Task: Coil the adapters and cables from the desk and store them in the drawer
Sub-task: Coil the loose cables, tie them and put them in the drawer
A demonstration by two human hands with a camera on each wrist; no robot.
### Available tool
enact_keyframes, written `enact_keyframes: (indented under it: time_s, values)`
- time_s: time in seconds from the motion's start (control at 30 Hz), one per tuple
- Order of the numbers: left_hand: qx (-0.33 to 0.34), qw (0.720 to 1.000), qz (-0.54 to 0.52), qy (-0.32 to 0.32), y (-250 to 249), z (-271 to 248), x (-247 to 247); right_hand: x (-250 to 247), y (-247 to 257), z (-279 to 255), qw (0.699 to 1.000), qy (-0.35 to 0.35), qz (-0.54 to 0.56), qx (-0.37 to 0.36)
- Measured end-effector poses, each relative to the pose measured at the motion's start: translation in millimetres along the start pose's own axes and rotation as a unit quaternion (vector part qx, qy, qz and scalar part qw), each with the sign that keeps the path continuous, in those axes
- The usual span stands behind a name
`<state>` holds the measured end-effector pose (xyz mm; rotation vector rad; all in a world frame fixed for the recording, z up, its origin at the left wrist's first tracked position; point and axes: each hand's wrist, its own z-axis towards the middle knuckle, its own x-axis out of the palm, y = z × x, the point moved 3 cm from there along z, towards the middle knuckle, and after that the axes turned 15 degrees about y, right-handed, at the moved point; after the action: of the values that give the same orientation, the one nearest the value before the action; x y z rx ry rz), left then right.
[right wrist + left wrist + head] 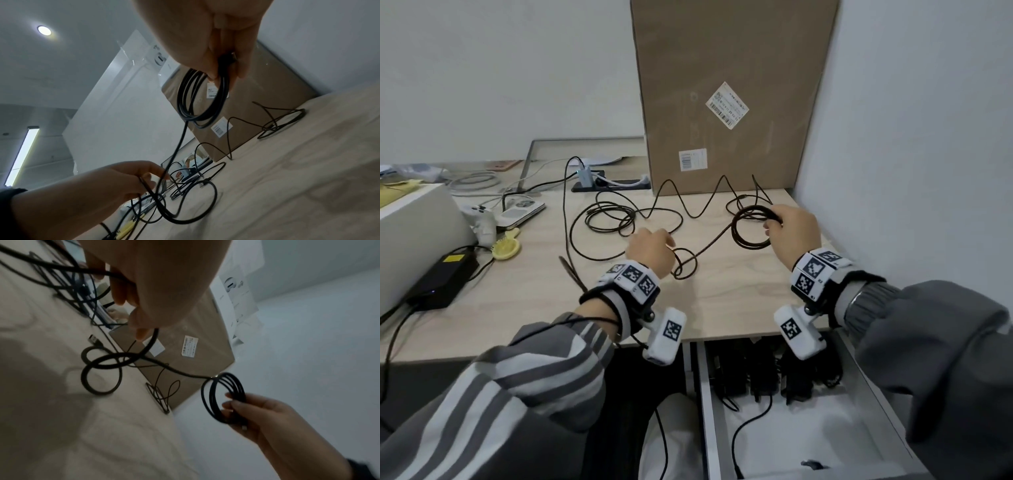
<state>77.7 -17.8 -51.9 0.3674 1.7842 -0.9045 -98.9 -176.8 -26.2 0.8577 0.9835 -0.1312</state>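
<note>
Right hand pinches the cable coil; left hand grips its loose run

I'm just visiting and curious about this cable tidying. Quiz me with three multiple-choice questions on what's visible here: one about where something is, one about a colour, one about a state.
1. Where is the cardboard box?
A. Upright at the back of the desk, at the wall
B. Inside the drawer
C. On the floor

2. What colour is the hairbrush on the desk?
A. Red
B. Yellow
C. Blue

3. What state is the drawer in?
A. Shut
B. Taken out and set on the desk
C. Pulled open, with dark adapters inside

Answers:
1. A, the head view shows it upright behind the loose cables.
2. B, it lies pale yellow beside the black power brick.
3. C, it is open below the desk edge, under the right hand, which holds the coiled cable while the left hand holds its loose length.
</note>
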Motion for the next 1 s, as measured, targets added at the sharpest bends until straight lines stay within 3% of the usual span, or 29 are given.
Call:
enact_keyframes:
  time_s: [0.17,0.3,0.37,0.47,0.57,0.87,1.0]
  values:
    - [0.052,0.988,-0.056,0.133,-8.7,-8.5,20.5,8.6,18.9,1.2,0.998,0.013,-0.037,-0.054]
    - [0.124,0.954,-0.227,0.150,-29.5,-18.6,12.0,15.9,34.1,1.6,0.996,0.003,0.002,-0.084]
    - [0.126,0.963,-0.190,0.145,-33.8,-16.7,11.9,18.4,35.3,3.8,0.997,-0.010,0.046,-0.065]
    - [0.106,0.985,-0.030,0.132,-28.9,-10.0,19.2,19.3,29.5,6.4,0.991,-0.019,0.127,-0.022]
    - [0.111,0.985,-0.003,0.131,-21.3,-4.7,26.3,20.2,25.5,4.7,0.983,-0.023,0.183,-0.002]
    - [0.082,0.994,-0.070,-0.025,2.2,9.9,10.5,15.8,8.0,9.0,0.981,-0.036,0.190,0.031]
    - [0.017,0.986,-0.077,-0.149,19.7,13.2,-7.7,16.3,-15.0,10.7,0.979,-0.035,0.179,0.086]
